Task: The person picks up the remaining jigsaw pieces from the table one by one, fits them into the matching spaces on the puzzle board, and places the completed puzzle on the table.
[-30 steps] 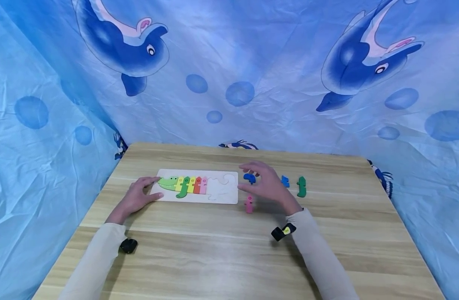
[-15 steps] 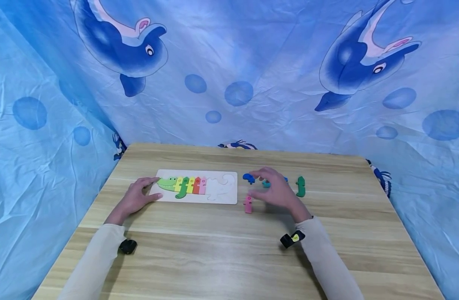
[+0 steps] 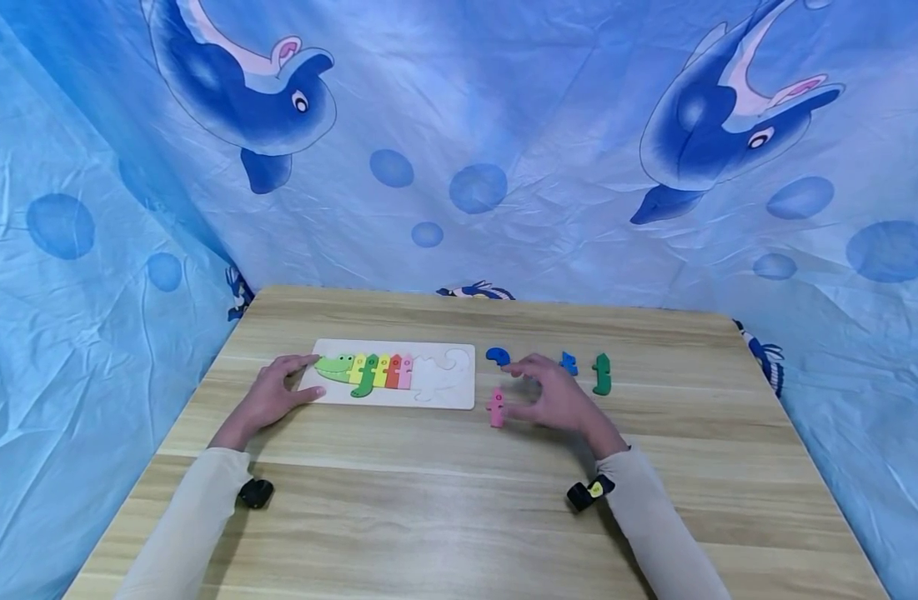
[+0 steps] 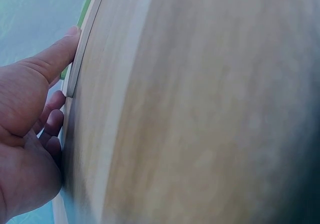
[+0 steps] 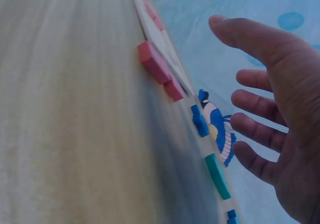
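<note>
My left hand (image 3: 269,393) lies at the left end of a white puzzle board (image 3: 451,396), its thumb and a fingertip touching it in the head view. Partly filling the board is a crocodile picture (image 3: 334,367) with numbered green, yellow, red and pink pieces. Thumb and fingers apart, my right hand (image 3: 556,398) hovers over loose pieces and holds nothing. Nearest to it are a pink piece (image 3: 496,408) by the thumb and a blue piece (image 3: 497,356) by the fingertips. A teal piece (image 5: 217,176) shows in the right wrist view; in the head view the hand hides it.
Right of the right hand lie another blue piece (image 3: 569,363) and a green piece (image 3: 602,374). All rest on a wooden table (image 3: 428,500). A blue cloth with dolphins (image 3: 459,125) hangs behind and beside the table. Outlines mark the board's right part.
My right hand has moved right and a little toward me, off the first blue piece and over the teal one, its fingers still apart. The left hand has stayed at the board.
</note>
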Tool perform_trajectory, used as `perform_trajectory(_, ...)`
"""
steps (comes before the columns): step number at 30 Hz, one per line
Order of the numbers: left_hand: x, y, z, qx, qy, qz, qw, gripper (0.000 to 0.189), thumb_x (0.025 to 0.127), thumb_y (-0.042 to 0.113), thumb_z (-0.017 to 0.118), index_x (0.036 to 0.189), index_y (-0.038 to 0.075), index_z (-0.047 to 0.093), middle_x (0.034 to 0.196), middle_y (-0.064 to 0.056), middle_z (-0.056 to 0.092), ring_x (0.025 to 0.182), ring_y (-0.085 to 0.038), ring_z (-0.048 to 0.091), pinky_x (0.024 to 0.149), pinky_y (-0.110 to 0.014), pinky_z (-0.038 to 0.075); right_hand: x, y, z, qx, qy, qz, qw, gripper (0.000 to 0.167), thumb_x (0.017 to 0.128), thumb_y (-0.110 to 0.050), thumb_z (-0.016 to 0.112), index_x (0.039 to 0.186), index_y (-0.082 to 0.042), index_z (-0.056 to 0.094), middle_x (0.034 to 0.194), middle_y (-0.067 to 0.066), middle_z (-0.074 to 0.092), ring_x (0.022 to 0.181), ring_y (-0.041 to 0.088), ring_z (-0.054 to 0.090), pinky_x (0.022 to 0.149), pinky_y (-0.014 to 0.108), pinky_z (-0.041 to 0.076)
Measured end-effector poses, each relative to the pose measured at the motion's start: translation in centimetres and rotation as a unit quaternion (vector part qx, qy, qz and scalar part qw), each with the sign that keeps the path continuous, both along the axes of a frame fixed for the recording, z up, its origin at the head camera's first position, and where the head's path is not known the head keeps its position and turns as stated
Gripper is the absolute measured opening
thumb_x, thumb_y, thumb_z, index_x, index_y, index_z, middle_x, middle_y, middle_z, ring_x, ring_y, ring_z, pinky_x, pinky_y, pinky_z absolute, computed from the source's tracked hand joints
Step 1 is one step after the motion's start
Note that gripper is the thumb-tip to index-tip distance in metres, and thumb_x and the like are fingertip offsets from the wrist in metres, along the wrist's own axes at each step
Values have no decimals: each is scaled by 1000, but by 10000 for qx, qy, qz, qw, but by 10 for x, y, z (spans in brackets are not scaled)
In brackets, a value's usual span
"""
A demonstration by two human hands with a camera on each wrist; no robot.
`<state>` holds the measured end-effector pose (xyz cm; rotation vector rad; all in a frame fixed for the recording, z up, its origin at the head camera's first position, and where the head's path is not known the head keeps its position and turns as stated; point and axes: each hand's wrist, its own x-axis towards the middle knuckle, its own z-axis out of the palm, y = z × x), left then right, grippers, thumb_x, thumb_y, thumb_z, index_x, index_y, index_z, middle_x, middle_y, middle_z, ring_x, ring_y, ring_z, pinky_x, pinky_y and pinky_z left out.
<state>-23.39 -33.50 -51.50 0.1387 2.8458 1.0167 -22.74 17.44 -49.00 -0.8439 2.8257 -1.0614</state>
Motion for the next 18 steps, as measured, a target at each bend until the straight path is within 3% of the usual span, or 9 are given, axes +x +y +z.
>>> perform_trajectory(8,0,0,0,24,-13,-3,10000,76,92,40,76,155,10,45,157,-30,33,142,-53,26,113,-72,21,2,-2,-9,316,-39,28,9995,71,77,-54,86,134,-17,68,121,1,64,108,21,58,90,46,46)
perform_trajectory(18,2,1,1,42,-40,18,10000,75,93,39,76,155,10,44,158,-29,32,143,-54,24,113,-72,22,3,-5,-17,523,-248,-20,9983,71,76,-55,86,135,-21,68,119,-6,59,95,14,52,81,36,46)
